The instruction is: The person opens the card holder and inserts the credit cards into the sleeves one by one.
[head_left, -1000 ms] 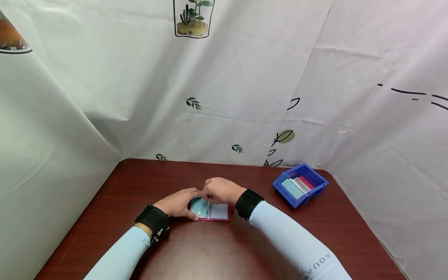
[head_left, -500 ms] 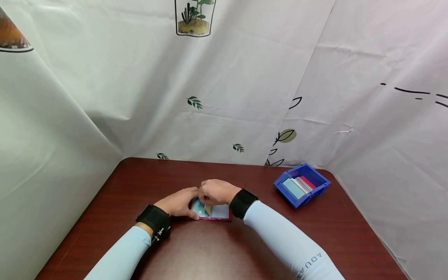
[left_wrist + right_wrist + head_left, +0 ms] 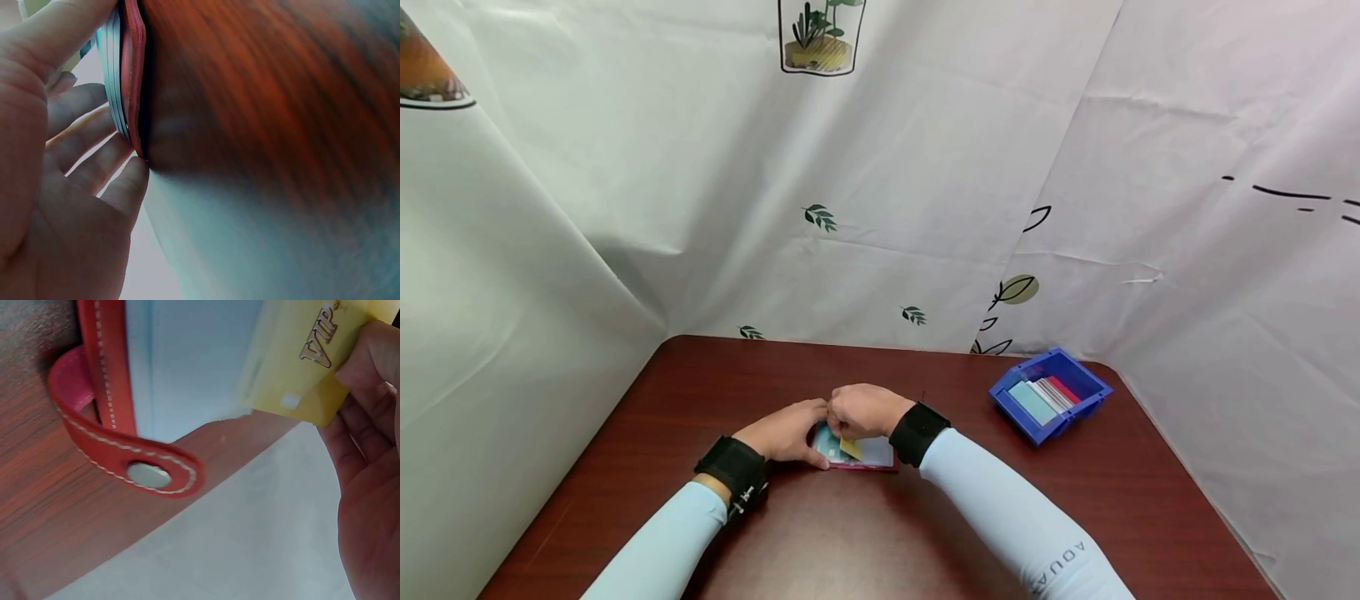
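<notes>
A red card holder (image 3: pixel 109 369) with white stitching lies spread on the table, its clear plastic sleeves (image 3: pixel 187 369) showing. My left hand (image 3: pixel 786 433) grips the holder's left end, thumb at the near edge and fingers at the far side. Between thumb and fingers, my right hand (image 3: pixel 868 411) pinches a yellow card (image 3: pixel 300 369) printed "VIP". The card is tilted over the sleeves and partly overlaps them. Light blue cards (image 3: pixel 112 69) sit in the left side of the holder. A strap (image 3: pixel 125 447) with a metal snap sticks out from its right side.
At the back right of the brown table (image 3: pixel 760 375) stands a blue bin (image 3: pixel 1093 398) with light blue, white and red cards (image 3: pixel 1033 402) inside. A pale cloth (image 3: pixel 737 192) hangs behind the table.
My right hand has shifted slightly left, and the card has turned from edge-on to show its yellow face. My left hand keeps its grip on the card holder.
</notes>
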`<action>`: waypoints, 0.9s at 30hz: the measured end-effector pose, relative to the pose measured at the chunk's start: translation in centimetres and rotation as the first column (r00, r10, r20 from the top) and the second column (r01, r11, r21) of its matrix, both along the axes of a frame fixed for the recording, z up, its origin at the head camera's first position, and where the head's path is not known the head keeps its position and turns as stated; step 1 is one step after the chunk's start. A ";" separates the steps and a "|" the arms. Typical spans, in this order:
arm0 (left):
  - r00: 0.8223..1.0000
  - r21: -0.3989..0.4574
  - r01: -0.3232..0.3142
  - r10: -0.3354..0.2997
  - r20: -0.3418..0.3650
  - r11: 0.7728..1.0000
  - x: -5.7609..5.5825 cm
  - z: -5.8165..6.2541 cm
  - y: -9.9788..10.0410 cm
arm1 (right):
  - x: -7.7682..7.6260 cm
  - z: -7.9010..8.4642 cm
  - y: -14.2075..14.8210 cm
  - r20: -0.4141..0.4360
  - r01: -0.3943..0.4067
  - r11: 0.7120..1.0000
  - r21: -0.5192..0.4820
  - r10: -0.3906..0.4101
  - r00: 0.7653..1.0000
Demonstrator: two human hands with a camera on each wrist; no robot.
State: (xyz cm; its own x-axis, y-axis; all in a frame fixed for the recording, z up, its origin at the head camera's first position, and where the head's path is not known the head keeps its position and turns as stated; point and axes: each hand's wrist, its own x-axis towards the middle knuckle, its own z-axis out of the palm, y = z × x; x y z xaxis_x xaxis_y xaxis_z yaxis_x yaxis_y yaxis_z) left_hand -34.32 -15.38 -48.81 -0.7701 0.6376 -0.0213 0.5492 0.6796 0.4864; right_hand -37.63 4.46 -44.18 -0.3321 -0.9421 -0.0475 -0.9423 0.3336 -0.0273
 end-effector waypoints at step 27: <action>1.000 -0.017 -0.013 0.013 -0.011 1.000 0.1 0.0 0.1 | -0.5 -1.7 1.6 0.027 -0.004 1.000 0.031 0.003 1.000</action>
